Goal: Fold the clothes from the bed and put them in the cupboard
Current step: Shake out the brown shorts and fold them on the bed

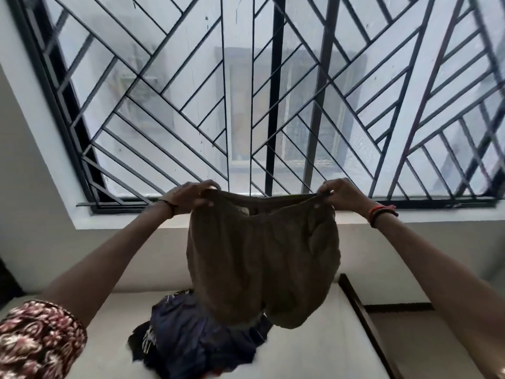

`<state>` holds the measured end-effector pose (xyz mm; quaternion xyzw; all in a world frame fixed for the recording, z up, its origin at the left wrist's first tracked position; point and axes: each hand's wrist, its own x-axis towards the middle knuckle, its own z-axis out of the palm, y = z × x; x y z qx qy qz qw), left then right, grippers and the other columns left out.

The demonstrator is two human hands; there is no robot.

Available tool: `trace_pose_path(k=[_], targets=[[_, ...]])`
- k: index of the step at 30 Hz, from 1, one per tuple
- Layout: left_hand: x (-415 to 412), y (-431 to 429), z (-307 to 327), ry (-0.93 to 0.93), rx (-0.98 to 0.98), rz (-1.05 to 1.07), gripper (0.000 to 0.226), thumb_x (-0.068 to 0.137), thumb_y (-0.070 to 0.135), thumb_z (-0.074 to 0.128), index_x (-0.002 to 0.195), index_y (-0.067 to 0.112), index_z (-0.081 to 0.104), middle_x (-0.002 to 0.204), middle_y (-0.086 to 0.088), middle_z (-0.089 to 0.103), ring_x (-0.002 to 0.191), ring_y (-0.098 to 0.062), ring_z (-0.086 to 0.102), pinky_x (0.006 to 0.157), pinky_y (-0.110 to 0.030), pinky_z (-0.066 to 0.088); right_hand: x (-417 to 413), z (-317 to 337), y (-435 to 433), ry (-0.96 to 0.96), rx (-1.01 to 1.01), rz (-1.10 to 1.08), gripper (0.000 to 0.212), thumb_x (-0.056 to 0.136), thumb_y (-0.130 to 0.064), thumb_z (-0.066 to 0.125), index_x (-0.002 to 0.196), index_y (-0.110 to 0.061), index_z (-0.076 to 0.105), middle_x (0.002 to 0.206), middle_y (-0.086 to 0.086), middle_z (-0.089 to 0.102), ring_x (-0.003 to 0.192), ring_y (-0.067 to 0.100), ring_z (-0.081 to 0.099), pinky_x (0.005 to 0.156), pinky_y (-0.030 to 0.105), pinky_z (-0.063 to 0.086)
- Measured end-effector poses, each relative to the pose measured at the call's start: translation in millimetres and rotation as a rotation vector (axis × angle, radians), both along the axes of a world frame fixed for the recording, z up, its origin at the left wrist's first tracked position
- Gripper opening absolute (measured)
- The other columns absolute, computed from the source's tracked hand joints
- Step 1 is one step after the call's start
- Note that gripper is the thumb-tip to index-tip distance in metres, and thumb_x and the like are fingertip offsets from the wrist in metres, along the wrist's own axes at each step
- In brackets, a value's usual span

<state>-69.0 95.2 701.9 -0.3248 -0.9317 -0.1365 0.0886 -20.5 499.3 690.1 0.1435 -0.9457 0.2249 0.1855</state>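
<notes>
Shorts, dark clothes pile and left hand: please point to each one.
Shorts [262, 263]: head view, middle of the cloth.
Pile [188, 340]: head view, dark blue fabric.
Left hand [188, 196]: head view, back of hand.

I observe a bed [314, 348] with a pale, cream-coloured surface; one crumpled heap of dark navy clothes [188, 340] lies directly on it, near its middle.

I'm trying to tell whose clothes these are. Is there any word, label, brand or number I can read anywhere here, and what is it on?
Nothing here can be read.
Dark blue clothes on the bed: pale marks along the left edge, too blurred to tell whether they are letters.
Brown shorts, held up by the left hand and right hand: no label or print shows.
</notes>
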Motion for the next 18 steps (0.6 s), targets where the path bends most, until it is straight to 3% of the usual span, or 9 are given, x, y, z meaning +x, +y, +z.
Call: trace_pose_path(k=[3,5,7,9,12,16,18], targets=[[15.3,10.7,19.9,0.072,-0.104,-0.049,0.032,0.094,0.027,0.052,0.124,0.016,0.055,0.098,-0.003,0.064,0.093,-0.023,0.059,0.078,-0.034,0.046,9.1,16.7,11.6,-0.050,0.033,0.039,0.017,0.074,-0.004,0.078,0.090,-0.007,0.076,0.081,0.004,0.073,0.077,-0.008,0.056,0.070,0.006,0.039],[20.4,15.0,29.3,0.112,-0.201,-0.015,0.033,0.091,0.038,0.044,0.092,0.007,0.056,0.088,-0.004,0.060,0.084,-0.022,0.056,0.073,-0.035,0.048,11.0,25.0,20.9,-0.103,0.003,0.051,0.021,0.078,-0.005,0.075,0.099,-0.009,0.075,0.090,0.003,0.074,0.077,-0.010,0.058,0.077,0.010,0.043],[20.5,19.6,36.3,0.124,-0.232,-0.033,0.022,0.088,0.035,0.050,0.078,0.015,0.047,0.081,-0.006,0.052,0.076,-0.018,0.046,0.061,-0.022,0.043,13.4,34.4,28.7,-0.208,-0.034,0.056,0.024,0.081,-0.006,0.072,0.105,-0.009,0.072,0.095,0.006,0.073,0.079,-0.009,0.060,0.084,0.017,0.047],[21.0,25.7,45.7,0.109,-0.245,-0.115,0.009,0.095,0.020,0.048,0.089,0.022,0.055,0.081,0.000,0.052,0.070,-0.016,0.047,0.054,-0.017,0.033,17.1,42.3,34.8,-0.336,-0.063,0.062,0.021,0.086,-0.007,0.066,0.106,-0.006,0.070,0.094,0.014,0.070,0.083,0.008,0.060,0.081,0.028,0.050],[12.1,36.4,51.7,0.057,-0.236,-0.186,0.024,0.096,0.010,0.046,0.114,0.018,0.059,0.102,0.001,0.056,0.088,-0.015,0.053,0.071,-0.022,0.037,27.2,49.8,40.9,-0.510,-0.132,0.081,0.015,0.090,-0.007,0.061,0.103,-0.003,0.068,0.094,0.015,0.065,0.085,0.015,0.060,0.076,0.026,0.050],[-5.5,43.8,46.1,0.034,-0.129,-0.144,0.020,0.096,0.012,0.046,0.112,0.014,0.058,0.110,-0.004,0.060,0.099,-0.020,0.056,0.082,-0.027,0.040,44.3,54.5,44.9,-0.616,-0.309,0.126,0.015,0.090,-0.005,0.061,0.102,-0.007,0.069,0.097,0.004,0.071,0.087,0.010,0.066,0.073,0.020,0.052],[-10.4,46.5,42.9,-0.008,-0.080,-0.131,0.021,0.096,0.009,0.046,0.113,0.010,0.057,0.111,-0.006,0.060,0.098,-0.018,0.054,0.082,-0.026,0.039,49.3,54.6,46.5,-0.609,-0.369,0.147,0.024,0.091,-0.005,0.058,0.112,-0.013,0.067,0.104,-0.003,0.071,0.094,0.008,0.066,0.075,0.020,0.053]])
